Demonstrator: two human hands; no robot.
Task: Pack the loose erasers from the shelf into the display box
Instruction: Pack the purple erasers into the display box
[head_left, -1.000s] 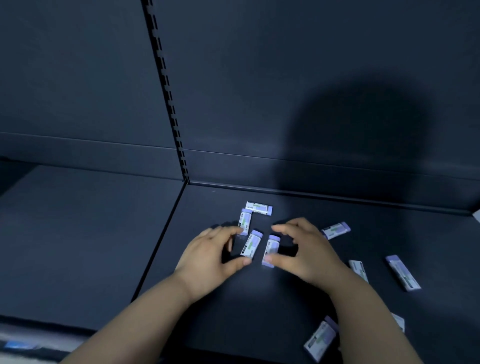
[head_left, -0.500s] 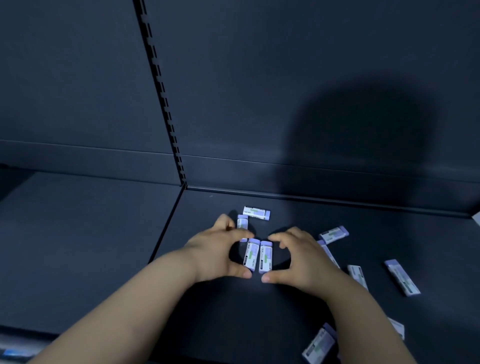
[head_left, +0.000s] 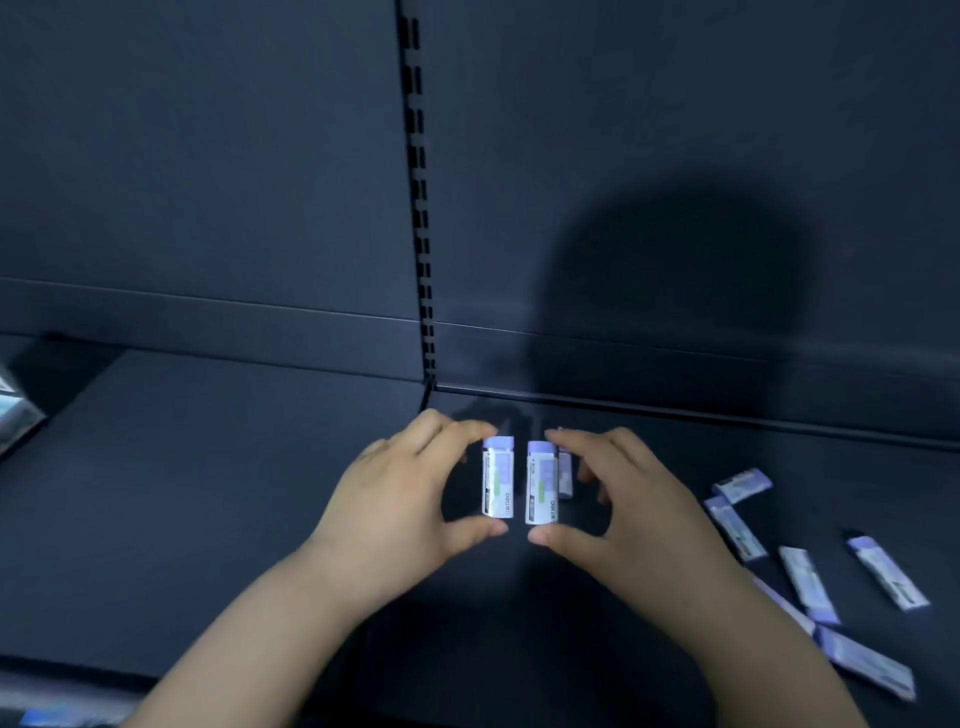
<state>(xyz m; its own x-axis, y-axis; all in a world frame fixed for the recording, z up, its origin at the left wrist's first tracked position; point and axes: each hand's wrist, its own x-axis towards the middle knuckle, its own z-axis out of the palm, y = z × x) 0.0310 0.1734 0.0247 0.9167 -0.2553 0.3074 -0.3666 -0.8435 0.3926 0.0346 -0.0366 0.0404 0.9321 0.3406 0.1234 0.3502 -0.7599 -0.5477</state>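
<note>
1. Head view, the grasp: the left hand (head_left: 410, 499) pinches the left eraser (head_left: 497, 478) end to end, forefinger on the purple cap and thumb under the bottom edge. The right hand (head_left: 618, 514) mirrors it on the right eraser (head_left: 542, 483). Holding each by its short ends leaves the long sides bare, so I judge the two can be pressed flank to flank into one block.

2. Head view, the fingers: on both hands only thumb and forefinger do the pinching. The other fingers (head_left: 436, 423) curl loosely behind and carry nothing.

3. Head view, where the pieces are: the two held erasers stand parallel, caps away from the person, just beside each other with a narrow gap between them. They sit over the dark shelf (head_left: 234, 519); whether they rest on it or are raised off it I cannot tell. A third eraser (head_left: 565, 475) lies half hidden behind the right forefinger.

4. Head view, what remains: the loose erasers (head_left: 808, 582) lie scattered at odd angles to the right, well apart from the hands, so much of the gathering looks undone.

5. Head view, the destination: a blurred pale object (head_left: 15, 415) at the far left edge may be the display box, but it is too smeared to say.
</note>
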